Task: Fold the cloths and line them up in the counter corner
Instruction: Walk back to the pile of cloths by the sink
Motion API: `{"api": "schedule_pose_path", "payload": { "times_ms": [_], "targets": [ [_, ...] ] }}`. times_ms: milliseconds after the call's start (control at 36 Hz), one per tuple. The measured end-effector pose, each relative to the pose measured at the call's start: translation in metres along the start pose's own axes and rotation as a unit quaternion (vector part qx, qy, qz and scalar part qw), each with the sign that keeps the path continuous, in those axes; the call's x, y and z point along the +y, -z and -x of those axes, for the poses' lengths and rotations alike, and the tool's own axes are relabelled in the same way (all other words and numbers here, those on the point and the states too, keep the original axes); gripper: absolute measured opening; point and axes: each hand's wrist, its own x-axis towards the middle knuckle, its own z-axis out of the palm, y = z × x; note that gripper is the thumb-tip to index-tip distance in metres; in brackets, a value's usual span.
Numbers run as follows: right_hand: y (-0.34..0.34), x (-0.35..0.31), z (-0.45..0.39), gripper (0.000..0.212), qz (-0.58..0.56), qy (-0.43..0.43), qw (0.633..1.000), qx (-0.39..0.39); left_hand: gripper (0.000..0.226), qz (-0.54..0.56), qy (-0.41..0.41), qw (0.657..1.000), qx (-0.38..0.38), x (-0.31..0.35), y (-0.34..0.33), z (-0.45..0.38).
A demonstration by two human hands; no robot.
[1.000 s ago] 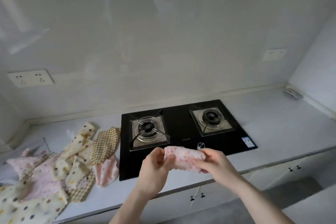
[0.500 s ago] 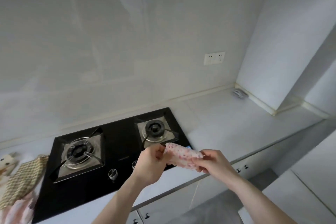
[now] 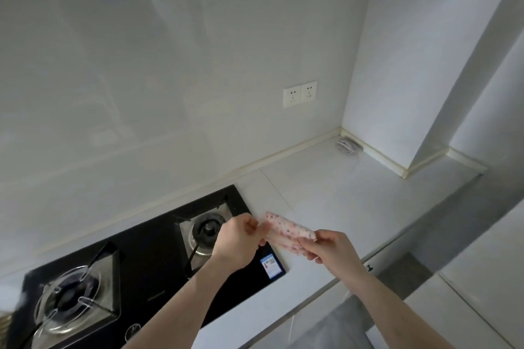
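A small folded cloth point(image 3: 286, 232), white with pink-red dots, is held in the air above the right edge of the stove. My left hand point(image 3: 239, 241) pinches its left end. My right hand point(image 3: 329, 246) grips its right end. The white counter point(image 3: 340, 193) stretches to the right into a corner point(image 3: 341, 133) where the walls meet. A small grey folded item point(image 3: 348, 145) lies in that corner; what it is I cannot tell.
A black two-burner gas stove point(image 3: 147, 258) fills the counter at the lower left. A double wall socket point(image 3: 300, 93) sits above the counter. A wall column point(image 3: 425, 122) juts out at the right. The counter's front edge point(image 3: 397, 241) runs diagonally.
The view has swung right: the pile of unfolded cloths at the left has left the frame and the counter corner has come in. Both hands have carried the folded cloth rightward past the stove.
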Motion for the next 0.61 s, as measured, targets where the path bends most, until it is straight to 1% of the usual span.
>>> {"api": "schedule_pose_path", "payload": {
  "times_ms": [139,222,306,389,472,528,611],
  "targets": [
    [0.010,0.010,-0.035,0.020,-0.024,-0.040,0.999,0.021,0.029,-0.037,0.003,0.999,-0.033,0.009,-0.012,-0.040],
    [0.013,0.016,-0.055,0.015,-0.040,-0.066,0.997,0.030,0.019,-0.041,0.004,0.998,-0.051,0.014,-0.020,-0.062],
    [0.020,0.023,-0.077,0.014,-0.096,-0.099,0.989,0.053,0.012,-0.014,0.009,0.996,-0.083,0.018,-0.027,-0.080],
    [0.033,0.038,-0.107,0.011,-0.176,-0.159,0.968,0.078,0.015,0.020,0.029,0.994,-0.104,0.015,-0.033,-0.100],
    [0.053,0.057,-0.142,0.011,-0.243,-0.234,0.935,0.113,0.014,0.020,0.047,0.991,-0.124,0.015,-0.038,-0.123],
    [0.069,0.072,-0.167,0.013,-0.266,-0.273,0.915,0.134,0.012,0.013,0.060,0.990,-0.128,0.017,-0.042,-0.138],
    [0.098,0.095,-0.203,0.022,-0.270,-0.302,0.901,0.156,0.010,0.015,0.088,0.989,-0.118,0.021,-0.053,-0.160]
  ]
}}
